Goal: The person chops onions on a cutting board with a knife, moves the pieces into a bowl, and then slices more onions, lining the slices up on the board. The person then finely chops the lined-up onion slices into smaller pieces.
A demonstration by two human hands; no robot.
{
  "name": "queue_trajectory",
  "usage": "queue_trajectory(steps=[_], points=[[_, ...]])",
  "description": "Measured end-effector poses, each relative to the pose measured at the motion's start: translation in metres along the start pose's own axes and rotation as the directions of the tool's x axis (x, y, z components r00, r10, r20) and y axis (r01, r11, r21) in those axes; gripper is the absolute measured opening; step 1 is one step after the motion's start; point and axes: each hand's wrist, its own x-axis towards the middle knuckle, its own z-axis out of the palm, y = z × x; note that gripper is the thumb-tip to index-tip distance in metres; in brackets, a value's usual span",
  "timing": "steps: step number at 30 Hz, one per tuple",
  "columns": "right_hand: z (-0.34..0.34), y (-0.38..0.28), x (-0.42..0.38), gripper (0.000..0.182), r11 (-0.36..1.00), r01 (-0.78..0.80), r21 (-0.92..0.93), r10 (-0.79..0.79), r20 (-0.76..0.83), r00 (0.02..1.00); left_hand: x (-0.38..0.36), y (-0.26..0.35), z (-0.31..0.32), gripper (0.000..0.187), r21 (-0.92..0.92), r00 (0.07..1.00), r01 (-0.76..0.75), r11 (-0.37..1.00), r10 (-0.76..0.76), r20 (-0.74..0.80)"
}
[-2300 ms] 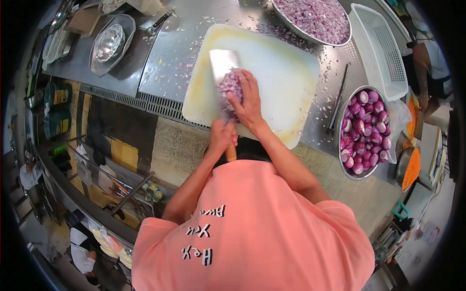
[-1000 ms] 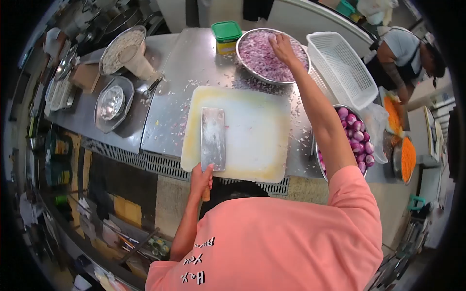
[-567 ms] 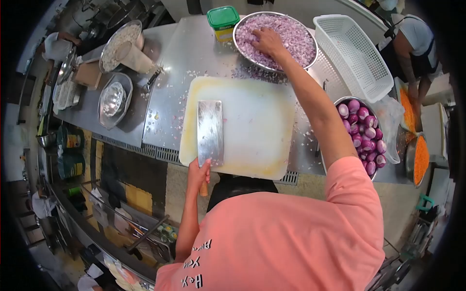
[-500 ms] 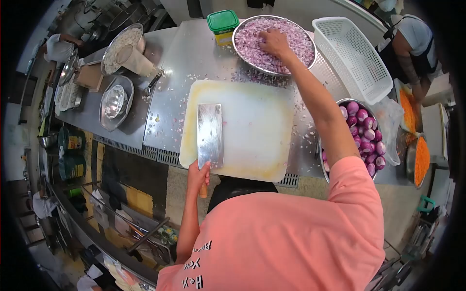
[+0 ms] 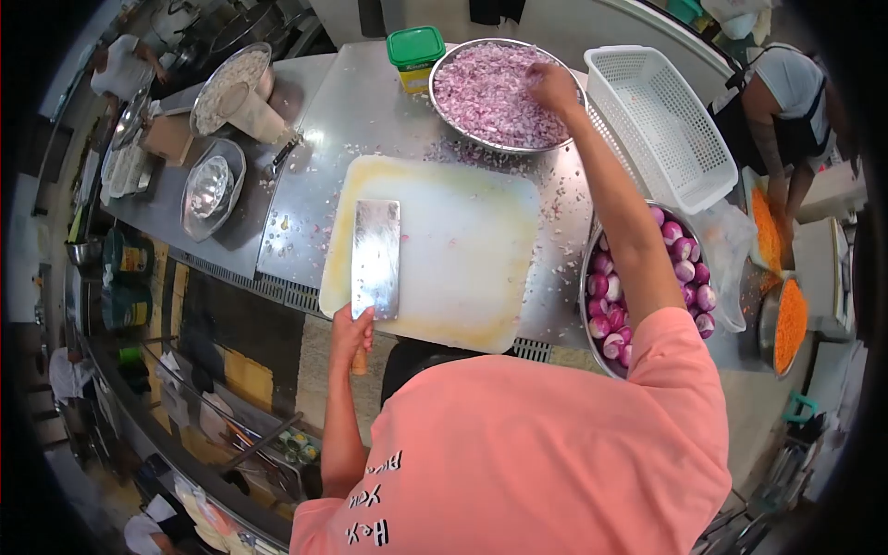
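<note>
My left hand (image 5: 353,335) is closed round the wooden handle of a cleaver (image 5: 376,254), whose wide blade lies over the left part of a white cutting board (image 5: 462,250). At the right side of a large metal bowl of chopped purple onion (image 5: 490,92), my right hand (image 5: 552,88) is over the onion; its fingertips are hard to make out, so I cannot tell what they hold. Under my right forearm stands a bowl of peeled whole purple onions (image 5: 684,268). A tub with a green lid (image 5: 416,51) touches the left of the chopped-onion bowl.
A white perforated basket (image 5: 661,125) stands at the back right. Orange shreds fill a bowl (image 5: 789,328) at the far right, near a co-worker (image 5: 786,111). To the left are a pale-filled bowl (image 5: 231,88), a beige container (image 5: 254,116) and a foil-like dish (image 5: 211,190).
My right hand has moved from the middle of the chopped onion to the bowl's right side and lifted a little. The left hand still holds the cleaver on the board. The view has shifted slightly.
</note>
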Motion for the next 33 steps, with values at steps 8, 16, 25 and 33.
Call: queue_trajectory(steps=[8,16,25,33], points=[[-0.1,-0.047,0.06,0.02,0.955,0.258,0.149,-0.185,-0.38,0.906,-0.003,0.002,0.005,0.023,0.023,0.999,-0.02,1.0,0.02,-0.04],[-0.031,-0.004,0.036,0.033,0.873,0.487,0.015,-0.487,0.024,0.873,0.0,0.003,0.002,0.025,0.022,0.999,0.019,1.0,-0.018,-0.034],[-0.099,-0.05,0.033,0.039,0.988,-0.123,0.088,0.143,-0.276,0.95,0.007,-0.002,-0.007,0.025,-0.041,0.997,0.022,0.999,-0.019,0.079],[-0.056,-0.04,-0.039,0.031,0.995,-0.036,-0.09,0.028,-0.096,0.995,-0.005,0.043,-0.016,0.02,0.027,0.981,-0.004,1.0,-0.001,0.193]])
